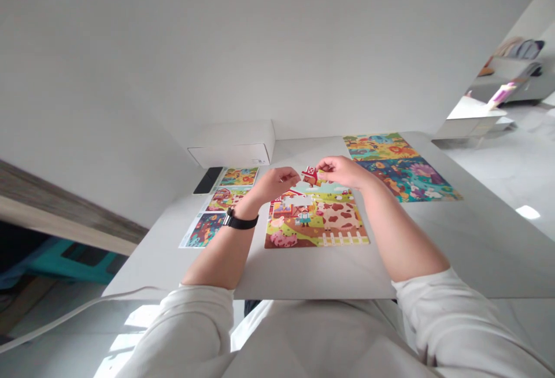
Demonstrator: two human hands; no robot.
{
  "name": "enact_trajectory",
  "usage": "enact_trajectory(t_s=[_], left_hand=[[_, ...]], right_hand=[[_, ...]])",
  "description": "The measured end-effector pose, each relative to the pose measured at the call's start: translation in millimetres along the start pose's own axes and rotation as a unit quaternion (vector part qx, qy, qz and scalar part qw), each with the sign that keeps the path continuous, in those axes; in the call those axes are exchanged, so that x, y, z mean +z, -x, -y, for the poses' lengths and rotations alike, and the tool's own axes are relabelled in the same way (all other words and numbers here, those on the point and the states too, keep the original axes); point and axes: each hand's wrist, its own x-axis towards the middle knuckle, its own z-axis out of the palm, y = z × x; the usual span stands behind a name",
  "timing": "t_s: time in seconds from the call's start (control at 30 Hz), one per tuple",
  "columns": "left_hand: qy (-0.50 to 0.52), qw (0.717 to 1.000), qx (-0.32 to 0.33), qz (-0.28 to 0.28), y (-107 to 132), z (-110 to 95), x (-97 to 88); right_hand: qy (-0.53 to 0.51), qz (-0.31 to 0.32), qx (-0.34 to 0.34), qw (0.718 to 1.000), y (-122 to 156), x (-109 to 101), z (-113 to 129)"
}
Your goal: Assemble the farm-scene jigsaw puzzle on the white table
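Observation:
A jigsaw puzzle (340, 216) with a farm picture of a cow, a pig, a farmer and a white fence lies on the table. Its upper left part has a pale gap by the red barn. Above it my right hand (340, 170) pinches puzzle pieces (309, 176) showing a red barn top and brown and green parts; whether they are one piece or joined ones I cannot tell. My left hand (277, 182), with a black watch (240, 220) at the wrist, is close by on the left, fingers curled together. What its fingertips hold, if anything, is hidden.
Two finished-looking puzzles, a savanna one (381, 147) and an undersea one (410, 180), lie at the right. To the left are a picture sheet (195, 232), a dark phone-like slab (208, 181) and a white box (232, 141) against the wall. A pale cable (78, 310) hangs at the front left.

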Motion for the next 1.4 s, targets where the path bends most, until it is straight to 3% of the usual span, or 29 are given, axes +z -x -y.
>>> enact_trajectory(t_s=[0.3, 0.43, 0.6, 0.77, 0.97, 1.4], left_hand=[[0.063, 0.998, -0.026, -0.015, -7, 10, 7.4], [0.098, 0.995, -0.029, -0.01, -8, 12, 7.9], [0.066, 0.997, -0.049, -0.005, -6, 9, 1.4], [0.106, 0.993, -0.058, -0.006, -10, 20, -2.0], [0.037, 0.997, -0.07, 0.004, -8, 25, -4.0], [0.005, 0.995, -0.084, 0.055, -5, 22, -15.6]], right_hand=[[-0.004, 0.001, 0.005, 1.0, 3, 9, 11], [-0.007, 0.008, 0.0, 1.0, 0, 11, 6], [-0.033, 0.007, -0.017, 0.999, -5, 17, -3], [-0.041, -0.007, 0.012, 0.999, -8, 21, -7], [0.0, -0.02, 0.023, 1.0, -7, 23, -5], [0.077, -0.007, 0.039, 0.996, -8, 39, -4]])
